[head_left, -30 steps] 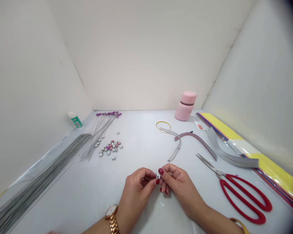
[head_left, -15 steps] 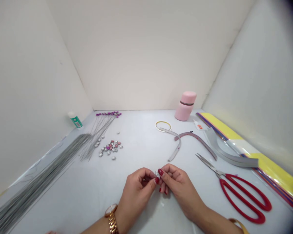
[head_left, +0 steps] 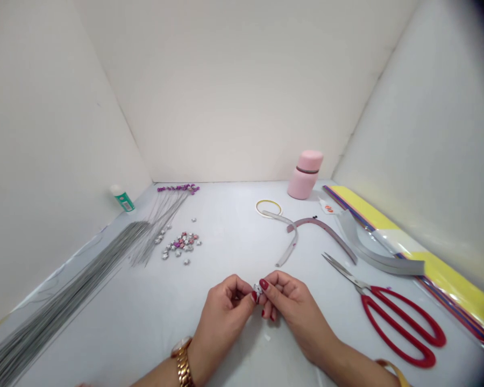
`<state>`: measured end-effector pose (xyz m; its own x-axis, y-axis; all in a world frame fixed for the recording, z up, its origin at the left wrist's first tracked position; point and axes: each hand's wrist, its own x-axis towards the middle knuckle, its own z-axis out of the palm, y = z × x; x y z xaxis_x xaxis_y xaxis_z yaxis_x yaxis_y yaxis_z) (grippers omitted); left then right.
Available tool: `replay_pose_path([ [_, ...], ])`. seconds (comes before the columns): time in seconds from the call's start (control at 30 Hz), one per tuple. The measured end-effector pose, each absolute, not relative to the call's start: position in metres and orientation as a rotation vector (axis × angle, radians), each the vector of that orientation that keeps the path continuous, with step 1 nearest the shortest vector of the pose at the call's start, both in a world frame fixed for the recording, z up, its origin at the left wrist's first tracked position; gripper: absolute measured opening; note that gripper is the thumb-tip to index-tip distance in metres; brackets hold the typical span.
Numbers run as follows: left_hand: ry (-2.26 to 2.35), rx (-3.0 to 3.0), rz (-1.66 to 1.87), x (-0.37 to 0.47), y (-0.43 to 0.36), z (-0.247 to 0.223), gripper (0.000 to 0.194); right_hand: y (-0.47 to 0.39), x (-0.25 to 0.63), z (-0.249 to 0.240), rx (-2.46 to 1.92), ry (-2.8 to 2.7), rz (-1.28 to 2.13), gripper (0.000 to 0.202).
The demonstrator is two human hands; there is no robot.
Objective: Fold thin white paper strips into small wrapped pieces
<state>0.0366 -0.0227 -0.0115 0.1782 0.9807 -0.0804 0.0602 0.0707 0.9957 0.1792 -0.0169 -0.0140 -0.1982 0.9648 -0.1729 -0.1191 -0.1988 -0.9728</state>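
A small silver paper star (head_left: 257, 291) is pinched between my two hands, just above the near middle of the table. My left hand (head_left: 230, 307) grips its left side with thumb and forefinger. On the other side, the thumb and fingers of my right hand (head_left: 287, 302) close on the star. Fingertips hide part of it. A pile of silver, pink and purple paper stars (head_left: 184, 243) lies further off to the left. Behind the pile, purple stars (head_left: 178, 188) sit on the ends of thin wires.
Bundled grey wires (head_left: 70, 285) stretch along the left. At the right lie red-handled scissors (head_left: 399, 322), grey paper strips (head_left: 381, 260), a mauve strip bundle (head_left: 326, 228) and yellow packaged sheets (head_left: 439, 269). Further back are a tape roll (head_left: 280, 208), a pink flask (head_left: 305, 174) and a green-white bottle (head_left: 123, 199).
My left thumb has shifted slightly left, and more of the silver star shows between the fingers. Both hands keep their pinch. The whole view has moved very slightly.
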Motion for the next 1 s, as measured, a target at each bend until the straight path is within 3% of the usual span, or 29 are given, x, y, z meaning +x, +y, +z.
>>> replay_pose_path([
  [0.83, 1.142, 1.194, 1.089, 0.0382, -0.0237, -0.0095, 0.008, -0.0189, 0.1797, -0.014, -1.144, -1.12, 1.55, 0.029],
  [1.0, 1.078, 1.161, 1.11, 0.0387, -0.0243, -0.0102, 0.019, -0.0189, 0.1785, -0.0116, -1.21, -1.203, 1.471, 0.028],
])
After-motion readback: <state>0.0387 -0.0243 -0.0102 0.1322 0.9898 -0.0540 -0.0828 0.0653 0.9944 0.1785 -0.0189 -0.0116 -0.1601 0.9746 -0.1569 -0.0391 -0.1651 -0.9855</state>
